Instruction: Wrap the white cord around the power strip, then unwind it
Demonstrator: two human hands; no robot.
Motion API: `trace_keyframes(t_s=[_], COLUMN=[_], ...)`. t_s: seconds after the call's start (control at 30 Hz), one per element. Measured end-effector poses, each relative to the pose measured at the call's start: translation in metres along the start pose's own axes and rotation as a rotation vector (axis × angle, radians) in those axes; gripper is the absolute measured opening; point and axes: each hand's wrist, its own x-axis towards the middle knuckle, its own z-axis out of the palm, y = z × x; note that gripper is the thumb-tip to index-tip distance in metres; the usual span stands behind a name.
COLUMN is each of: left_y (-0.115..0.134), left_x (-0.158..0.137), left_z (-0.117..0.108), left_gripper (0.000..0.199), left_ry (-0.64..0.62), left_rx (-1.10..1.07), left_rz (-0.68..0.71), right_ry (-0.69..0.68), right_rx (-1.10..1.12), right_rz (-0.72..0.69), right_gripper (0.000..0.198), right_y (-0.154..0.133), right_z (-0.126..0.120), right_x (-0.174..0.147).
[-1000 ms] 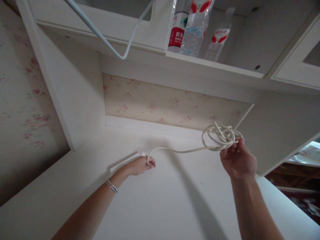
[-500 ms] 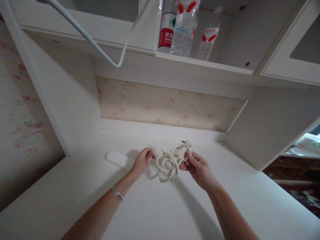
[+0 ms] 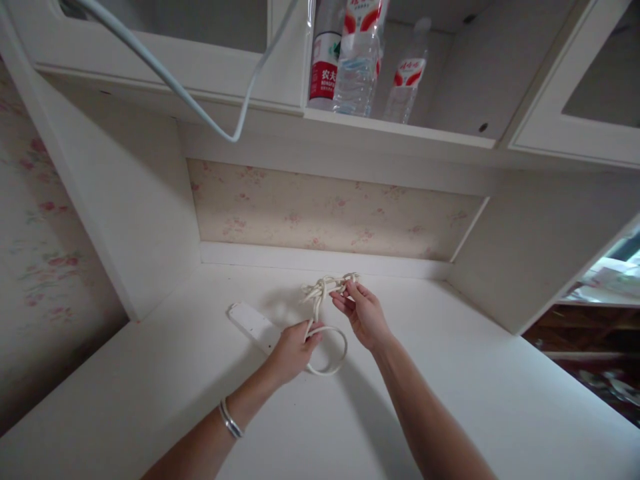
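Observation:
A tangled cream-white power cord (image 3: 320,291) is held up between my two hands above the white desktop. My left hand (image 3: 293,350) is closed round a lower part of it, and a wide loop hangs to the right of those fingers. Higher up and to the right, my right hand (image 3: 364,310) pinches the bunched end of the cord; the plug there is hard to make out. A white power strip (image 3: 253,325) lies on the desktop behind my left hand, its near end hidden by the hand.
Above the white desktop (image 3: 200,400) hangs a cabinet with an open compartment holding several plastic bottles (image 3: 357,73). A pale blue cable (image 3: 200,110) dangles in front of the cabinet at upper left. Side panels (image 3: 540,240) bound the desk niche.
My left hand has closed on the cord and pulled a loop down toward me. My right hand has moved left and slightly away, carrying the bunched end with it.

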Motion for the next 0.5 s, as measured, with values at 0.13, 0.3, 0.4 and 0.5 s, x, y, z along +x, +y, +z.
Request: trace_keyframes(t_s=[0.13, 0.3, 0.4, 0.5], left_y=[-0.004, -0.006, -0.006, -0.004], left_x=[-0.003, -0.004, -0.003, -0.001], left_z=[0.006, 0.004, 0.003, 0.003], left_gripper=[0.024, 0.039, 0.036, 0.035], left_ry=[0.122, 0.164, 0.148, 0.171], left_rx=[0.220, 0.471, 0.573, 0.614], left_rz=[0.113, 0.193, 0.261, 0.263], right_ry=[0.107, 0.187, 0.200, 0.159], right_rx=[0.006, -0.024, -0.041, -0.073], right_rz=[0.079, 0.232, 0.291, 0.338], right_gripper=[0.025, 0.022, 0.018, 0.018], right_y=[0.007, 0.019, 0.030, 0.042], right_z=[-0.016, -0.037, -0.044, -0.047], right_x=[0.009, 0.007, 0.001, -0.005])
